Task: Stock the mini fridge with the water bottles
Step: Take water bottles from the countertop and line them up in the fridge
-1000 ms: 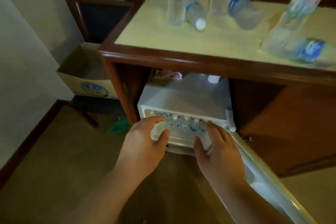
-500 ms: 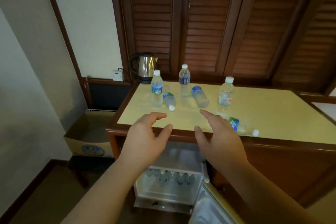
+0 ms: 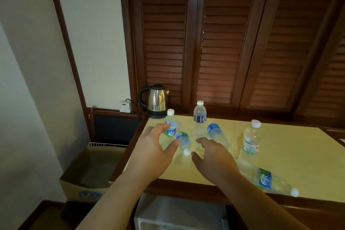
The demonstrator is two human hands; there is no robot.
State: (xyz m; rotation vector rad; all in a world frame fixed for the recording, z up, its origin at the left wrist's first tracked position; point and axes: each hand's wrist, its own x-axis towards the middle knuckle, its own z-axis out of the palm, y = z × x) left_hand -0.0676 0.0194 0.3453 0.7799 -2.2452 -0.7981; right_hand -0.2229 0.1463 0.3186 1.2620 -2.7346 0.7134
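While both hands reach over the bench [image 3: 291, 155], the step looks like fetching more bottles for the mini fridge [image 3: 179, 213], whose white top shows below the near edge. Left hand [image 3: 155, 153] spread wide, empty, just beside the small lying bottle [image 3: 183, 142]; right hand [image 3: 214, 157] loosely spread, empty, near the far lying bottle [image 3: 217, 134]. Next move likely: curl round one bottle each and lift. Three bottles stand: left [image 3: 170, 124], middle [image 3: 199, 117], right [image 3: 251, 139]. A big one lies near right [image 3: 267, 179]. Blue labels, script not readable. Kettle [image 3: 155, 101] far left.
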